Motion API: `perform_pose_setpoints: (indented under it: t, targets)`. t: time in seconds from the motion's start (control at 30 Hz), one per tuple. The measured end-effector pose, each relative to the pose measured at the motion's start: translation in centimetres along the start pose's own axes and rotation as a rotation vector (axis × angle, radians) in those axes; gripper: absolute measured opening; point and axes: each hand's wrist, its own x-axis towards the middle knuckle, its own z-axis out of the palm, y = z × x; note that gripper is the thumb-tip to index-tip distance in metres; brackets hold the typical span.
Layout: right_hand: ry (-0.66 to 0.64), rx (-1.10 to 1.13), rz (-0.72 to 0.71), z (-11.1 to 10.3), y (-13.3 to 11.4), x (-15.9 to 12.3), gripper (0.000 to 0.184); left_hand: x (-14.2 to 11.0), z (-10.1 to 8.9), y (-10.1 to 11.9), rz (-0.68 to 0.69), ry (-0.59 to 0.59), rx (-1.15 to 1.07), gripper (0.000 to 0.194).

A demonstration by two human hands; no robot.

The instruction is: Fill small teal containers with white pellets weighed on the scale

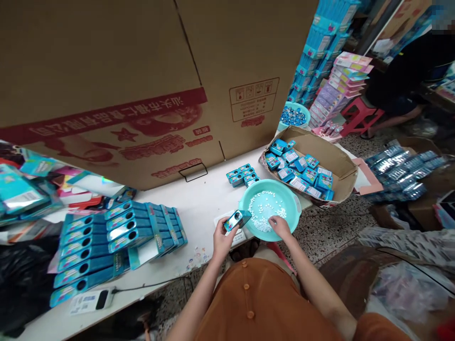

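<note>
My left hand (222, 240) is closed around a small blue box (233, 221) with a dark round window and an open end flap, tilted beside the bowl's left rim. My right hand (280, 227) reaches over the near rim of a turquoise plastic bowl (293, 203), fingertips pinched together among small white pieces (261, 222). Whatever is between those fingertips is too small to make out. A white flat device (237, 238), perhaps a scale, lies partly hidden below my left hand. Behind the bowl stand several small blue tins (241, 175).
A cut-down carton (337, 175) holds several blue tins at right. Blue boxes (121, 227) stand stacked at left, near a power strip (90, 300). A big cardboard carton (149, 94) walls off the back. Another person (401, 76) sits at far right by stacked boxes.
</note>
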Motion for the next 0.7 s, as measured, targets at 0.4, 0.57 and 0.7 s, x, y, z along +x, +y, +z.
perform_pose_setpoints:
  t: [0.4, 0.57, 0.7]
  targets:
    - [-0.121, -0.062, -0.104, 0.3, -3.8, 0.9, 0.023, -1.6, -5.5, -6.2, -0.041, 0.202, 0.368, 0.033]
    - [-0.114, -0.112, -0.128, 0.6, -3.4, -0.1, 0.022, 0.3, -5.0, -8.5, 0.007, 0.105, 0.401, 0.028]
    - [-0.112, -0.118, -0.084, 0.3, -2.4, -1.0, 0.023, 1.0, -4.6, -9.8, 0.005, 0.050, 0.417, 0.029]
